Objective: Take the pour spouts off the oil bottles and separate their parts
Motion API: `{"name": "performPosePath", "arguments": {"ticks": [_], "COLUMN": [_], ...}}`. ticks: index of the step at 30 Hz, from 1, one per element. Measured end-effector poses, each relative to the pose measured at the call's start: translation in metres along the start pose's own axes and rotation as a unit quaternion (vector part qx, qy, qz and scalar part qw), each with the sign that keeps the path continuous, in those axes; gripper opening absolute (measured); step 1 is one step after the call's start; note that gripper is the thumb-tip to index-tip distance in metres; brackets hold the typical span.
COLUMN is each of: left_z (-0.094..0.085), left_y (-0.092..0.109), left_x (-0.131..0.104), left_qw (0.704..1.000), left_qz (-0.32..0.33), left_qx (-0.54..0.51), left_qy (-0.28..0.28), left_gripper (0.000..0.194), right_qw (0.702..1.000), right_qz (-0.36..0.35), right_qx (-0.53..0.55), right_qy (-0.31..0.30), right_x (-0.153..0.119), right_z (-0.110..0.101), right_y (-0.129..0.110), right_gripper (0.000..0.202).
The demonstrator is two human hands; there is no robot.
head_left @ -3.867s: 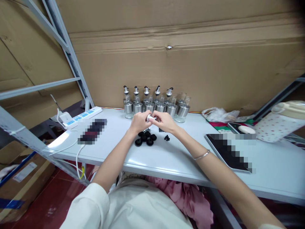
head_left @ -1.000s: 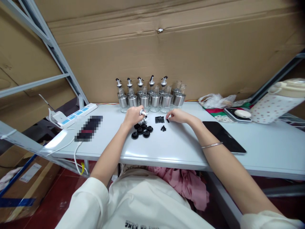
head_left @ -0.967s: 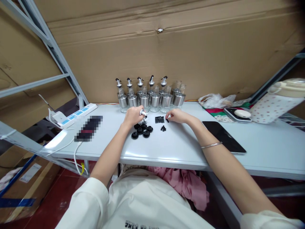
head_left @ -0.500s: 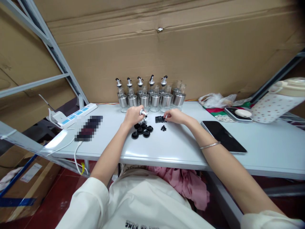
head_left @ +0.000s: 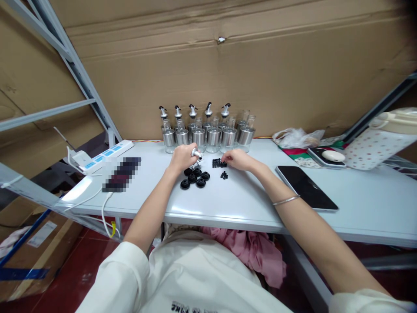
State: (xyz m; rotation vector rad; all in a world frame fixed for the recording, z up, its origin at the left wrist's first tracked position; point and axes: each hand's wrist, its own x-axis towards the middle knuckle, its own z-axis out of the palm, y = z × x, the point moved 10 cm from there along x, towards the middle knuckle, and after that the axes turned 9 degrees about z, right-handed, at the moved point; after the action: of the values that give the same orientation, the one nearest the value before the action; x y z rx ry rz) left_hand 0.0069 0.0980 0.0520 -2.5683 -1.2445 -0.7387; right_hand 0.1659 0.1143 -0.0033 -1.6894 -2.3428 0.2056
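Note:
My left hand point(head_left: 181, 157) is closed around a silver pourer spout point(head_left: 196, 153), whose end sticks out to the right of the fist. More silver spout parts point(head_left: 196, 166) lie just under that hand. In front of them is a cluster of round black stoppers point(head_left: 192, 178). My right hand point(head_left: 239, 159) has its fingertips drawn together at the right end of a row of small black pieces point(head_left: 216, 163); whatever is between them is too small to make out. Tiny black bits point(head_left: 224, 175) form a little pile in front of this row.
Glass bottles with metal sleeves point(head_left: 213, 136) stand in rows along the cardboard wall point(head_left: 228, 78); several at the back carry pourers. A tablet point(head_left: 308, 187) lies to the right, near a spotted flask point(head_left: 371, 143). A power strip point(head_left: 109, 157) sits at the left.
My right fingertips have shifted slightly to the left over the row of black pieces. My left hand keeps its hold on the spout. The whole view has moved a little.

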Motion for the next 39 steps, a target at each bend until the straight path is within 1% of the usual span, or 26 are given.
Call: {"name": "performPosePath", "arguments": {"ticks": [4,9,11,15,18,26,29,35,39], "left_z": [0.0,0.0,-0.001,-0.001,-0.001,0.001,0.002,0.006,0.012], "left_y": [0.0,0.001,0.001,0.001,0.001,0.002,0.002,0.005,0.007], "left_x": [0.0,0.0,0.0,0.0,0.0,0.0,0.0,0.0,0.0], "left_qw": [1.0,1.0,1.0,1.0,1.0,1.0,1.0,0.999,0.999], "left_qz": [-0.002,-0.001,0.0,-0.004,-0.01,-0.008,-0.006,-0.006,-0.002], "left_qx": [-0.005,-0.009,-0.009,-0.009,-0.007,-0.011,-0.013,-0.006,0.002], "left_qy": [-0.001,-0.003,-0.002,-0.008,-0.014,-0.024,-0.024,-0.042,-0.047], "left_gripper": [0.016,0.017,0.018,0.017,0.018,0.018,0.018,0.018,0.019], "right_qw": [1.0,1.0,1.0,0.998,0.997,0.995,0.996,0.996,0.994], "right_qz": [-0.019,-0.02,-0.028,-0.055,-0.076,-0.092,-0.088,-0.086,-0.084], "right_qx": [-0.003,0.008,0.012,0.013,0.022,0.019,0.013,0.001,0.065], "right_qy": [-0.002,-0.014,-0.006,0.016,0.019,0.014,0.01,0.008,0.036], "right_x": [-0.001,-0.003,-0.004,-0.005,-0.006,-0.005,-0.006,-0.007,-0.01], "right_z": [0.001,0.001,0.0,-0.001,0.001,0.006,0.007,0.005,-0.007], "right_y": [-0.007,-0.013,-0.017,-0.028,-0.034,-0.035,-0.036,-0.039,-0.045], "right_gripper": [0.033,0.03,0.031,0.042,0.042,0.046,0.045,0.037,0.022]}}
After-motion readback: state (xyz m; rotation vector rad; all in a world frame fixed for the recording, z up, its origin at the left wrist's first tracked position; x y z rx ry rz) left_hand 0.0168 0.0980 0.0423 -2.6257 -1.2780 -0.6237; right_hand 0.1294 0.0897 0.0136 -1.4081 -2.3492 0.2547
